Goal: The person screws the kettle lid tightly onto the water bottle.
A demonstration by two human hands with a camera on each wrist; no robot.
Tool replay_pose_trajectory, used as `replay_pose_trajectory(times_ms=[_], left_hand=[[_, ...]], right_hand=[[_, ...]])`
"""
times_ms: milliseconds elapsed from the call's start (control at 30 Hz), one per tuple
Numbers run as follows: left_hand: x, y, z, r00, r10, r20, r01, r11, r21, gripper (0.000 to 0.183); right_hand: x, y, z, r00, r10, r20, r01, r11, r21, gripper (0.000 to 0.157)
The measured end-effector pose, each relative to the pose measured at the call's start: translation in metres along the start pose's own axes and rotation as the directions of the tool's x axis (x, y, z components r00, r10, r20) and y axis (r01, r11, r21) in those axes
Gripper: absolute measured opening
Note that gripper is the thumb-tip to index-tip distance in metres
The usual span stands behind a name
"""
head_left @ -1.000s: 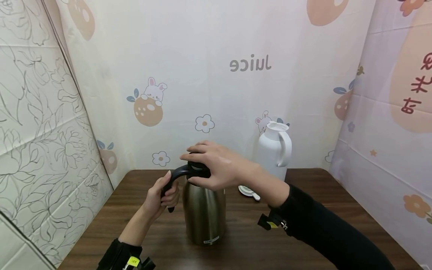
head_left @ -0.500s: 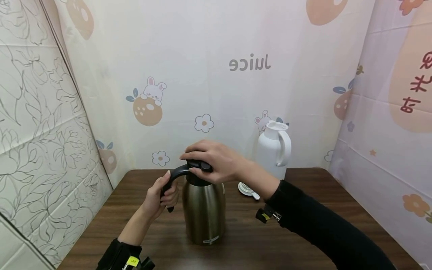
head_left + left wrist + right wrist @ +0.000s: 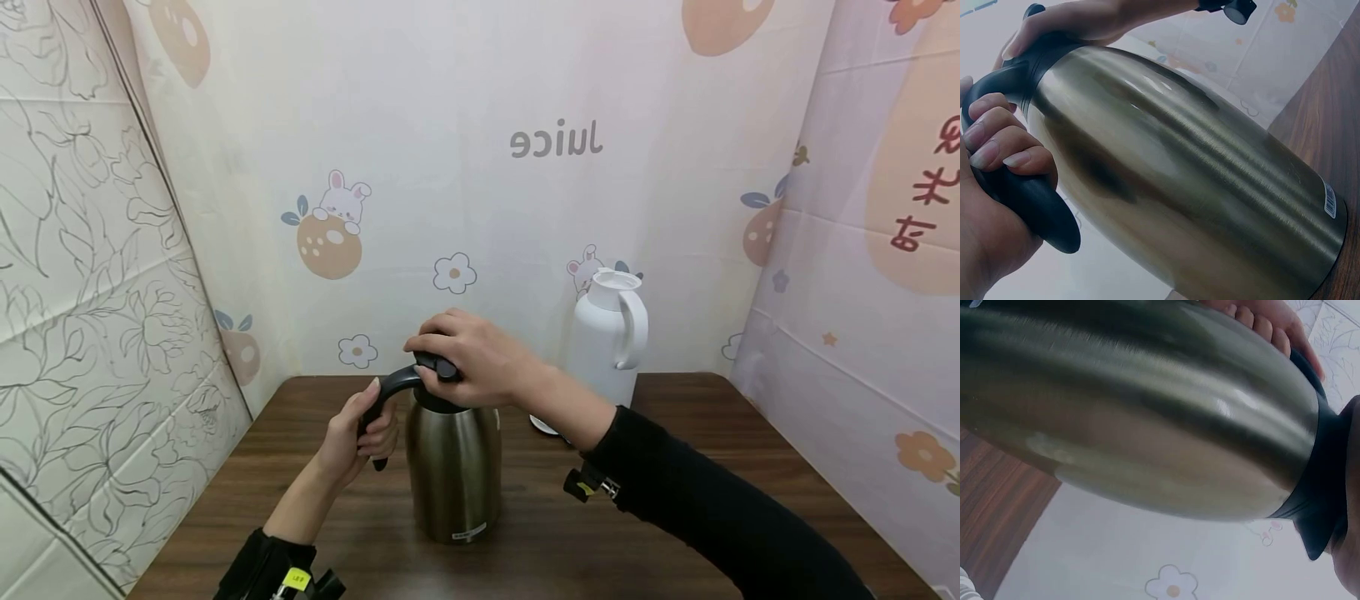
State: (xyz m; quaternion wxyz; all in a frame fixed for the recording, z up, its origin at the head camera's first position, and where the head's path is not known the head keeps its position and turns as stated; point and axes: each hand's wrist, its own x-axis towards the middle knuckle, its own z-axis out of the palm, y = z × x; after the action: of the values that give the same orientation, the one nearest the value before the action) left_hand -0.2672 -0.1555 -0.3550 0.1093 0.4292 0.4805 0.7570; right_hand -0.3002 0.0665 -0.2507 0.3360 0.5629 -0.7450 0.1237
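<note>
A brushed-metal thermos jug (image 3: 453,471) stands upright on the table, with a sticker low on its side. Its curved black handle (image 3: 397,382) points left, and my left hand (image 3: 351,433) grips it, fingers wrapped round as the left wrist view shows. On top sits a black lid (image 3: 438,365). My right hand (image 3: 483,358) holds this lid from above, thumb on the near side and fingers reaching over the far side, partly hiding it. In the right wrist view the jug's body (image 3: 1147,425) fills much of the picture, its black collar (image 3: 1325,462) beside my right hand.
A white jug (image 3: 600,337) with its top uncovered stands at the back right of the wooden table (image 3: 300,508). A white lid (image 3: 542,424) lies beside it, partly hidden by my right forearm. Patterned cloth walls (image 3: 450,167) enclose the table.
My right hand has shifted slightly left and its thumb has come in closer against the black lid. The black lid shows more from under the palm. My left hand stays on the handle.
</note>
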Motion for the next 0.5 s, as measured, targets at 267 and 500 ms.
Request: replay_pose_trajectory(times_ms=[267, 500], left_hand=[[0.0, 0.0, -0.001, 1.0, -0.004, -0.011, 0.005, 1.0, 0.023, 0.05], [-0.001, 0.0, -0.001, 1.0, 0.0, -0.007, 0.001, 1.0, 0.025, 0.051]], right_hand=[[0.003, -0.018, 0.001, 0.988, 0.153, -0.006, -0.152, 0.978, -0.145, 0.031], [0.005, -0.029, 0.001, 0.965, 0.262, 0.003, -0.255, 0.942, -0.217, 0.034]])
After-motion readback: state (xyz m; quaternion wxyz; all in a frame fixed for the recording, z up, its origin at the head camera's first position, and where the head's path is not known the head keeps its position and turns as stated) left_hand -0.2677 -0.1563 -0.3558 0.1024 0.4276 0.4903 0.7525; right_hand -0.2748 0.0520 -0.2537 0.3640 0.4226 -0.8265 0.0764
